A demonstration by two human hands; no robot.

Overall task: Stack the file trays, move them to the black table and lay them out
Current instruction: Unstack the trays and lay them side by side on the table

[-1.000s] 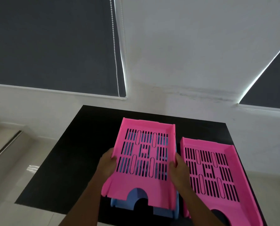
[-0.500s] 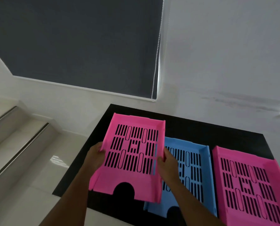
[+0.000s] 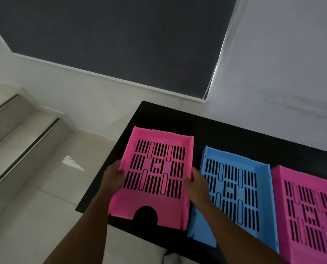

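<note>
Shifted left off the blue tray (image 3: 235,189), pink tray (image 3: 155,176) now over the black table (image 3: 235,134) left end, left hand (image 3: 113,178) and right hand (image 3: 197,185) gripping its sides, second pink tray (image 3: 309,210) far right.

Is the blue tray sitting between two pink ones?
Yes, the blue tray lies on the black table between the held pink tray and another pink tray.

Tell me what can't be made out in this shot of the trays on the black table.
- Head view: the right pink tray is cut off by the right and bottom edges.
- The blue tray has its near left side hidden behind the right hand and forearm.
- Whether the left pink tray touches the black table: unclear.
</note>
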